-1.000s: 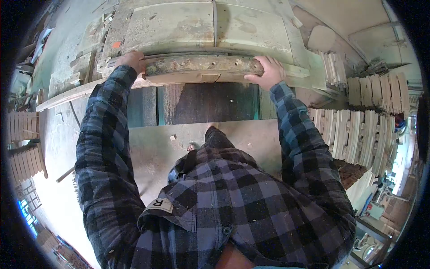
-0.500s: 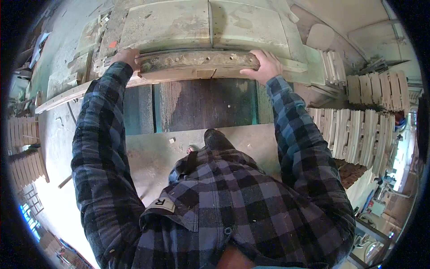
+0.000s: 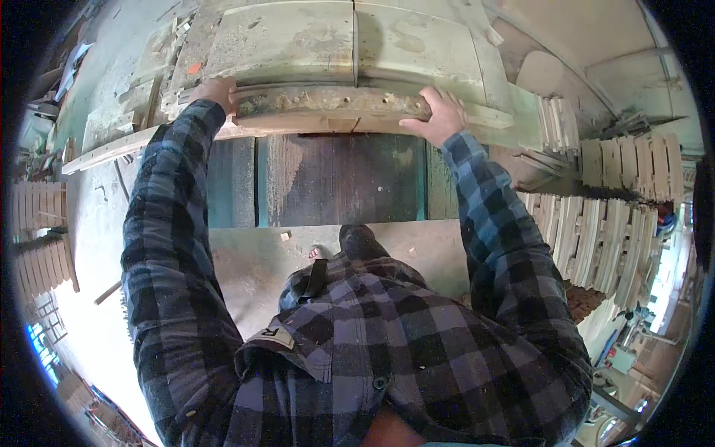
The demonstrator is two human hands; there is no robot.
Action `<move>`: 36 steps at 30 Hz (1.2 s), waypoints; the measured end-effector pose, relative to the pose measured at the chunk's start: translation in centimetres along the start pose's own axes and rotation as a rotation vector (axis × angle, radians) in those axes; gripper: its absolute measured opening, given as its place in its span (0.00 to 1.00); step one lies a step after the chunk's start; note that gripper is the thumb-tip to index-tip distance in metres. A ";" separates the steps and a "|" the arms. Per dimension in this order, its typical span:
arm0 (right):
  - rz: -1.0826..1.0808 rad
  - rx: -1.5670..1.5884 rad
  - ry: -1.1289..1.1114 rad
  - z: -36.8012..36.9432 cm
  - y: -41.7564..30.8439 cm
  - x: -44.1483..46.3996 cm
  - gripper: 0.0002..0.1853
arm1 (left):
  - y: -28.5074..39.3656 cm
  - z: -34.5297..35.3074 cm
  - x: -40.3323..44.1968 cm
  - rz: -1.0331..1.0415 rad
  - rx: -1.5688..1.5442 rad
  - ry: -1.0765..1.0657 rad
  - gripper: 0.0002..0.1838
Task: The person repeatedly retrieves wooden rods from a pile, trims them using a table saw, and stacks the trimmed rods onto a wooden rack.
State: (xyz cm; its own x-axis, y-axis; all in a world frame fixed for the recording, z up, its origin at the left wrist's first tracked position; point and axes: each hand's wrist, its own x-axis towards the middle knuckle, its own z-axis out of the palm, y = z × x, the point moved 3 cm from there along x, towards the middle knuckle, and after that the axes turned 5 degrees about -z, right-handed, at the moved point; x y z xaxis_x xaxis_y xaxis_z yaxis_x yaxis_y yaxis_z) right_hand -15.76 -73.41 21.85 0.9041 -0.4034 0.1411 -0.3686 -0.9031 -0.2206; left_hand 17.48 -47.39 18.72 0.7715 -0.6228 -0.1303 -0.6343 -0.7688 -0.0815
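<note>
A worn, slightly curved wooden bar (image 3: 320, 100) with a few small holes lies crosswise on the workbench's near edge. My left hand (image 3: 215, 97) is closed round its left end, fingers partly hidden behind the wood. At the opposite end, my right hand (image 3: 441, 115) grips the bar with the thumb on the near side and the fingers over the far side. Below the bar runs a long pale wooden strip (image 3: 112, 151), which sticks out to the left past my forearm.
Pale panels (image 3: 283, 45) form the bench top beyond the bar. A dark front panel (image 3: 339, 179) drops toward the floor. Stacked slatted wood pieces (image 3: 588, 238) stand at right, and more slats (image 3: 41, 201) at left. Wood scraps (image 3: 130, 119) lie on the bench's left side.
The view has shifted slightly, so the bench and stacks sit a little lower in the picture. Both hands stay on the ends of the wooden bar.
</note>
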 end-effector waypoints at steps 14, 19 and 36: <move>-0.030 0.131 -0.190 -1.0 0.1 0.8 0.29 | 0.1 -3.0 4.8 0.293 0.051 -0.235 0.27; 0.160 0.405 -0.510 0.9 4.7 7.3 0.20 | -0.3 -3.0 7.5 0.350 -0.074 -0.378 0.25; -0.201 0.618 -0.533 7.4 -0.6 13.7 0.14 | -9.8 -2.8 -0.6 -0.195 -1.288 -0.669 0.12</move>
State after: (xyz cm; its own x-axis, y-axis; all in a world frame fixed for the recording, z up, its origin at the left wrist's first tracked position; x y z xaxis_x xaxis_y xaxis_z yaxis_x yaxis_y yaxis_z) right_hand -1.56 -77.32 16.76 0.9782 0.0202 -0.2068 -0.1454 -0.6443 -0.7508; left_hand 23.36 -39.86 22.33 0.4439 -0.5895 -0.6749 0.2340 -0.6507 0.7224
